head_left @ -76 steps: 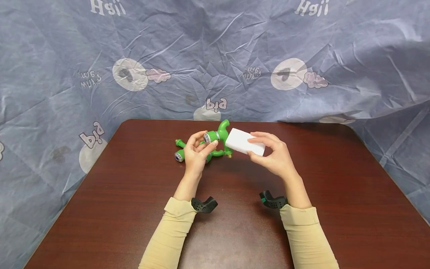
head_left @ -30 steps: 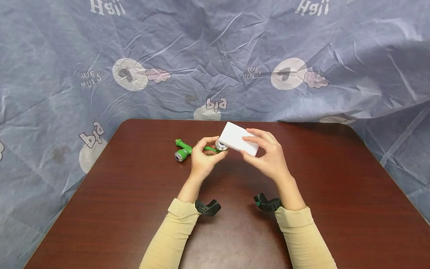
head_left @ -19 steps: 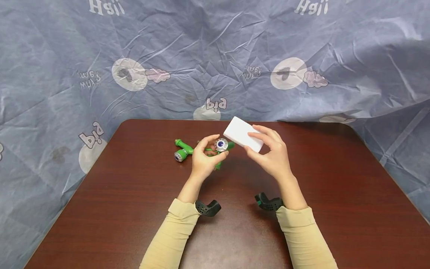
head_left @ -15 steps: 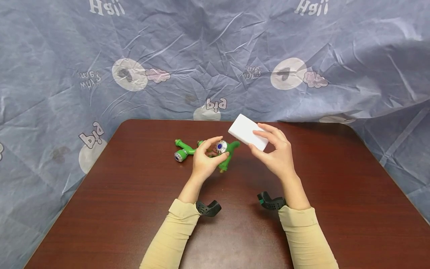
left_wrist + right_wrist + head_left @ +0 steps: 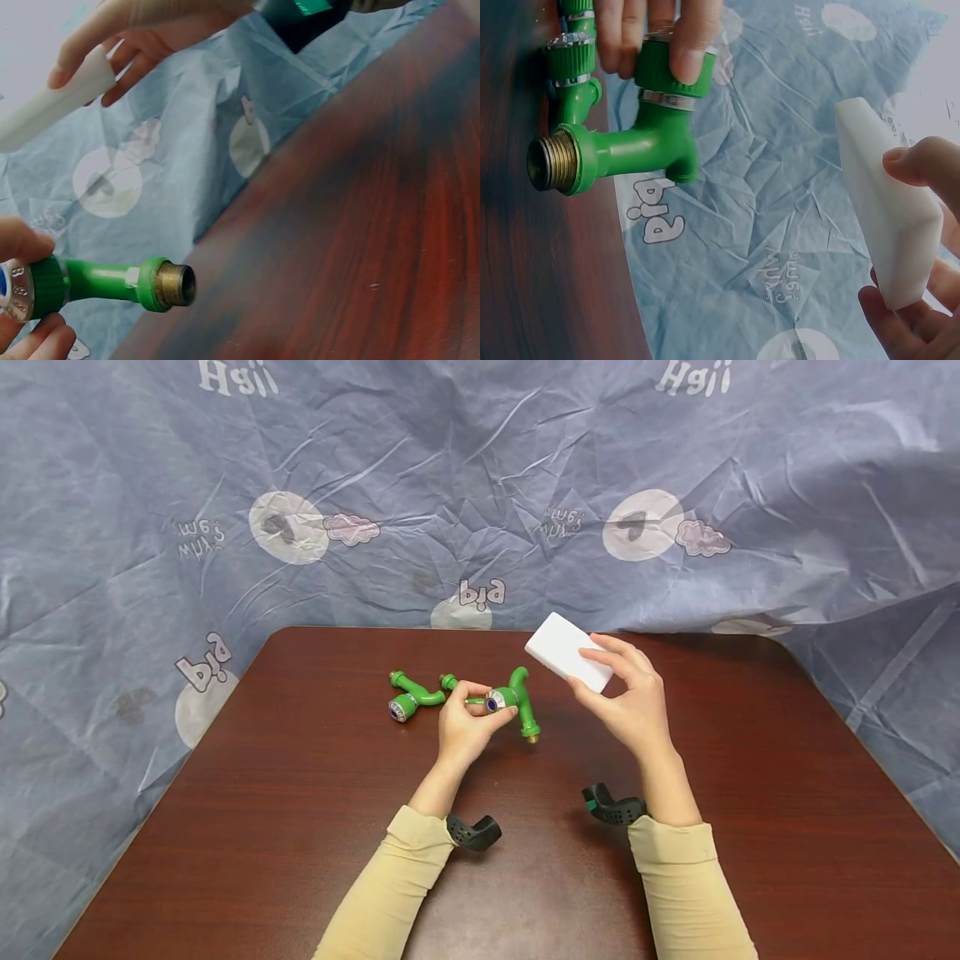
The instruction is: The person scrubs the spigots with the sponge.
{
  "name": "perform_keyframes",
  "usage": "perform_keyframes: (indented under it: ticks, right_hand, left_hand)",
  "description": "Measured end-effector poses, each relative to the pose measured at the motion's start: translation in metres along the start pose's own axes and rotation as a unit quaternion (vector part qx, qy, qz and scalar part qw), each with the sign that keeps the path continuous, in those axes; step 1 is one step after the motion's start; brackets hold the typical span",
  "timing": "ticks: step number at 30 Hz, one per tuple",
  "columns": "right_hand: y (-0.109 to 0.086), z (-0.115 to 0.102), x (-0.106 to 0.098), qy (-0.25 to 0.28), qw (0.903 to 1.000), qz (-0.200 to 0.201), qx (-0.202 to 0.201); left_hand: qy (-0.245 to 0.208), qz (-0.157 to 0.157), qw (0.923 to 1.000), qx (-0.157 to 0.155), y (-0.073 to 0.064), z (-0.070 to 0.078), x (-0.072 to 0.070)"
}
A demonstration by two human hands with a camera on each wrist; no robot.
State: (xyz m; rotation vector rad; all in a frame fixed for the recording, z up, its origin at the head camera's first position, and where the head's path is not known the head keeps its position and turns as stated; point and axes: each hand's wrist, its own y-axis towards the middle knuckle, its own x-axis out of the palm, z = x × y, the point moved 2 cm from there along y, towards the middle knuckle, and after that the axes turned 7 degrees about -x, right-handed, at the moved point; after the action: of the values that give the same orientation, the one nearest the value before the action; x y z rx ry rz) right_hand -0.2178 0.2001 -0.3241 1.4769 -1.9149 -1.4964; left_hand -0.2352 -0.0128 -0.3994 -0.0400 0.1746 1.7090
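Left hand (image 5: 467, 724): fingers and thumb pinch the ribbed knob (image 5: 503, 697) of the green tap (image 5: 525, 708). Right hand (image 5: 633, 693): fingers and thumb grip the white block (image 5: 568, 652) by one end, up and right of the tap, not touching it. Both are off the bench (image 5: 300, 777), above its far half, mid-width.

Left wrist view looks into the bore of the brass threaded end (image 5: 176, 284); right wrist view shows its thread ridges, plus the block's narrow side. Head view gives the blue disc in the knob face; right wrist view doesn't.

Vs 1.0 s ago: block overlapped the knob face in head view, now clear, shifted toward the bench's right edge. Tap is rotated: spout to far edge, threaded end to near edge.

Second tap (image 5: 414, 697) lies on the bench, left of the hand, unmoved. Third tap (image 5: 448, 682) is mostly hidden behind the left hand in head view.
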Motion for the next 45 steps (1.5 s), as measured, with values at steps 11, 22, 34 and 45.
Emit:
perform_keyframes:
  ticks: [11,22,34,45]
  right_hand:
    - [-0.002,0.009,-0.006,-0.020,0.9995,-0.001,0.026]
    - [-0.002,0.010,-0.008,-0.020,0.9992,-0.002,0.034]
    - [-0.003,0.011,-0.009,-0.017,0.9989,-0.005,0.044]
    - [-0.005,0.014,-0.008,-0.016,0.9987,-0.011,0.047]
  left_hand:
    - [0.024,0.005,0.9997,0.000,-0.007,-0.009,0.012]
    - [0.065,-0.017,0.9972,-0.033,-0.009,-0.021,0.018]
    - [0.155,-0.017,0.9869,-0.042,-0.006,-0.032,0.014]
    - [0.180,0.058,0.9817,0.024,0.003,-0.015,-0.008]
